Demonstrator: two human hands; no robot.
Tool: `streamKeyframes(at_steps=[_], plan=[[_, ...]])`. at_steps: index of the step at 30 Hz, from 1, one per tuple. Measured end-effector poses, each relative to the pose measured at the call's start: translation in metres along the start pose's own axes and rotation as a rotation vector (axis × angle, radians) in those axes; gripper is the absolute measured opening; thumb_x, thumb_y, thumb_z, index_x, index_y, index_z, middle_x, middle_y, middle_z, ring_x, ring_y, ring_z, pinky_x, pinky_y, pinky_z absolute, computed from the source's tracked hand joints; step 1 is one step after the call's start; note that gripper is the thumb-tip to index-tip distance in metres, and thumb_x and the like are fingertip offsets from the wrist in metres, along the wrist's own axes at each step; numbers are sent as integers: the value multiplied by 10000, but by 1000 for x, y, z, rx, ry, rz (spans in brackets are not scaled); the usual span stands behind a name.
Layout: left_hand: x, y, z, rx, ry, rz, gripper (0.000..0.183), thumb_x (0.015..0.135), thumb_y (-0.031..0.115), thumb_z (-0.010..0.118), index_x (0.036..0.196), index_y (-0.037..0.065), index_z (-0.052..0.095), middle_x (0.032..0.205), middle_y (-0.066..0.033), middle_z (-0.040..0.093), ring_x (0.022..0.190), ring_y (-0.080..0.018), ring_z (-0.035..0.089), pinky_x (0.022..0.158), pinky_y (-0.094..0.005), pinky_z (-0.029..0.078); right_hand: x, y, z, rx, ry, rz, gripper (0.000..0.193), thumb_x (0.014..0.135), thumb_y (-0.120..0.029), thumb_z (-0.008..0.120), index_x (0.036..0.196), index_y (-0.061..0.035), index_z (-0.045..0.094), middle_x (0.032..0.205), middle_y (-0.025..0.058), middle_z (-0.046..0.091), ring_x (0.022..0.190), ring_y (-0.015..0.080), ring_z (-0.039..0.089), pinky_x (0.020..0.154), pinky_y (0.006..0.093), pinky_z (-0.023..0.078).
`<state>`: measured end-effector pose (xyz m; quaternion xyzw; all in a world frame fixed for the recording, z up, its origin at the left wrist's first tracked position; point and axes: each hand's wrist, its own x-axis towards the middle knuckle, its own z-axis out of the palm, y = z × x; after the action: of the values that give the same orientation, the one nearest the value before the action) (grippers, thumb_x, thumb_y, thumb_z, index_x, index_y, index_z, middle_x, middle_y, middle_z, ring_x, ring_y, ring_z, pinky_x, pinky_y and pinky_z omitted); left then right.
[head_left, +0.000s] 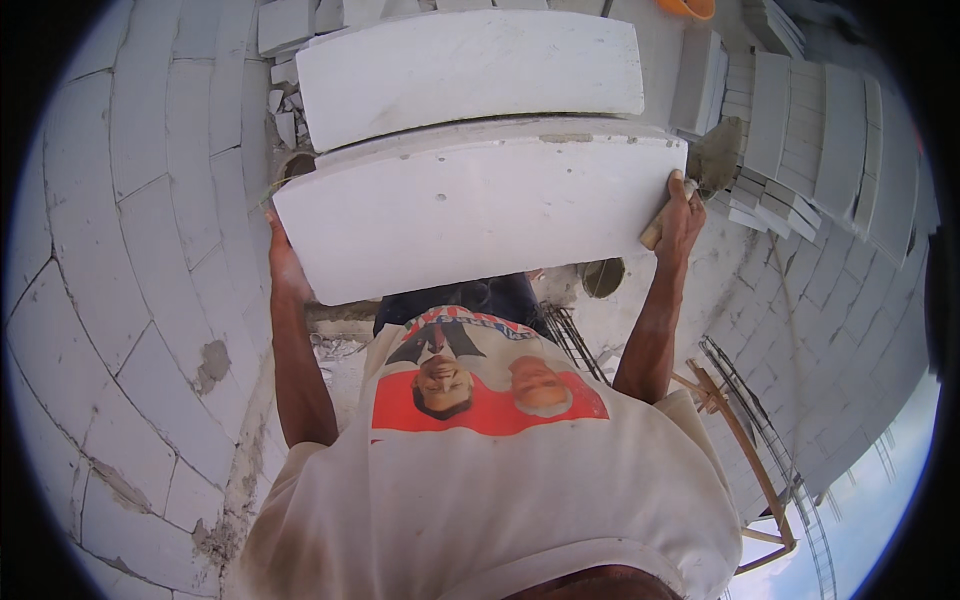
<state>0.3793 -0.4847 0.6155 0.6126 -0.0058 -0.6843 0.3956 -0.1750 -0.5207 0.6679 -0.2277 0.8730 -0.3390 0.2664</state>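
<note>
While left hand (284, 262) and right hand (681, 222), latter also around a trowel (717, 153), grip the white block (480, 212) by its ends, ahead of shirt (530, 475), near second block (470, 72), step looks like shifting it; next move likely wants even support.

White block (480, 215), apparently grey-flecked

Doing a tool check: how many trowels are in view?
1: the trowel, in the right hand, at the right end of the held white block. Others may be hidden.
</note>
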Motion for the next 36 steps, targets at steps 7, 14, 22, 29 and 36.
streamKeyframes(at_steps=[7,14,22,29,36], plan=[[-6,-6,-14,117,-31,98,893,1057,747,246,1587,43,394,1496,-170,561,1368,-308,559,1154,-479,456,-4,-3,11,75,-39,30,474,1003,-313,677,1273,77,677,1129,146,719,992,224,667,917,372,513],[-69,-38,-18,117,-4,224,853,1048,704,427,1561,24,396,1450,-156,571,1308,-263,594,1102,-435,501,-8,-3,1,137,-51,-8,460,1029,-310,667,1296,65,671,1156,138,717,1002,239,684,933,383,524],[-144,-89,-32,224,153,315,750,1004,550,674,1479,-4,501,1319,-146,643,1156,-221,647,938,-372,557,-15,16,-20,115,-202,-118,498,1047,-346,607,1309,75,651,1152,155,710,988,253,694,893,399,550],[-220,-159,-34,61,378,379,727,986,545,702,1410,-29,566,1208,-149,694,1079,-222,679,935,-382,552,-28,22,-20,121,-395,-107,484,1035,-344,603,1228,98,653,1105,164,698,945,252,705,813,399,579],[-273,-220,-58,58,445,366,734,984,486,710,1491,-5,510,1288,-158,675,1135,-229,660,982,-372,530,-65,52,-39,61,-438,-145,503,1034,-385,607,1187,92,658,1095,139,687,924,242,663,806,404,550]])
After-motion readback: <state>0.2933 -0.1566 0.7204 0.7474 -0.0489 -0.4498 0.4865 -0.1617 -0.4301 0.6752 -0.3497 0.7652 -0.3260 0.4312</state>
